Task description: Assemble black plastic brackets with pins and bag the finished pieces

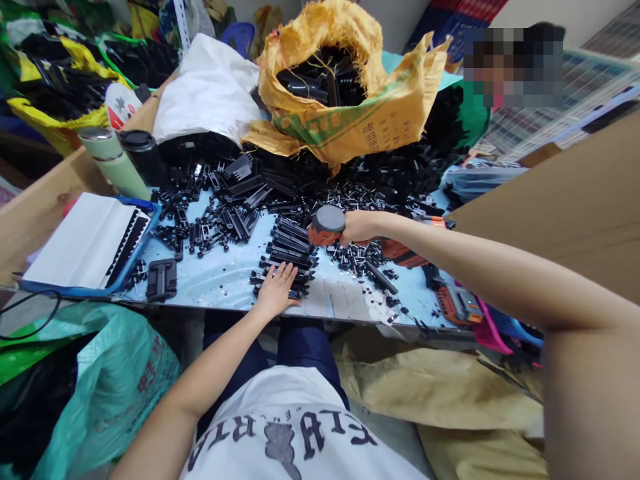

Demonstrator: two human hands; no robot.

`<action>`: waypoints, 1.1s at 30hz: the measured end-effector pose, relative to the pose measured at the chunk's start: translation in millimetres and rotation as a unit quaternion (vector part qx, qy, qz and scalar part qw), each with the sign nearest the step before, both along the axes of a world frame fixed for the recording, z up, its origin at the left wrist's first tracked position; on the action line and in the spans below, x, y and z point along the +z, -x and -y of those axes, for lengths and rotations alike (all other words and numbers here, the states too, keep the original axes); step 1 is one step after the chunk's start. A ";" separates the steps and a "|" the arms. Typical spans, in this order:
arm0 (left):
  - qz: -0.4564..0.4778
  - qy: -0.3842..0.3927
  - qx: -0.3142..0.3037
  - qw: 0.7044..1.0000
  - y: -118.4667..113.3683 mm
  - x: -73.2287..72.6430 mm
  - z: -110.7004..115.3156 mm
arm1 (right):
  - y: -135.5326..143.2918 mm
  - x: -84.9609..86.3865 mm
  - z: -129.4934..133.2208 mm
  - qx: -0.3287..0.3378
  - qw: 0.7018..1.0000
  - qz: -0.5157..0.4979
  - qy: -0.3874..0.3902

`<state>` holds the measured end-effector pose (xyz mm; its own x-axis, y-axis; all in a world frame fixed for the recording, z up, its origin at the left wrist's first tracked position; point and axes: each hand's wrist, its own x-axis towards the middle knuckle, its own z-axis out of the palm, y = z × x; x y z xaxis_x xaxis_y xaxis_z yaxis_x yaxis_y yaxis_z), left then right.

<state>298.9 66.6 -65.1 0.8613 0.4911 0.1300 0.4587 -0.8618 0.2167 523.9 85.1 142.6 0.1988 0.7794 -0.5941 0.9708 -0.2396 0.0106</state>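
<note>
Evidently, most of the risk lies near the front edge of the tabletop [200, 283], where a row of black strips [291, 241] is steadied by the left hand [276, 289], laid flat with its fingers slightly spread. At the row's far end the drill [327, 221] is gripped by the right hand [361, 227]; its tip is hidden, so whether a strip is touched by it cannot be told. If the tip were to skid, the fingers could be caught — they are rested on the same row. Because the strips are packed side by side, one could be twisted by the drill's turning and its neighbours pushed askew. Loose screws [354, 259] are scattered just beside the row and could be trapped beneath a strip, leaving it tilted. What looks like a second drill [404, 253] is placed under the right forearm [465, 257] — if bumped, it could be nudged over the edge.
</note>
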 end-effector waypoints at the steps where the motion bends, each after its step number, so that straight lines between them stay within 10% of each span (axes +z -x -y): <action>1: 0.000 0.001 0.001 1.000 0.0 -0.1 0.2 | 0.1 0.5 3.4 0.005 1.000 0.004 0.010; 33: 0.008 -0.003 -0.001 1.000 0.6 -3.4 3.1 | 68.3 9.6 70.3 0.111 0.992 0.055 0.036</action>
<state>298.4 63.5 -68.5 0.8606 0.4880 0.1457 0.4530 -0.8642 0.2189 455.6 14.8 152.2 0.0942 0.7679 -0.6336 0.9916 -0.0157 0.1284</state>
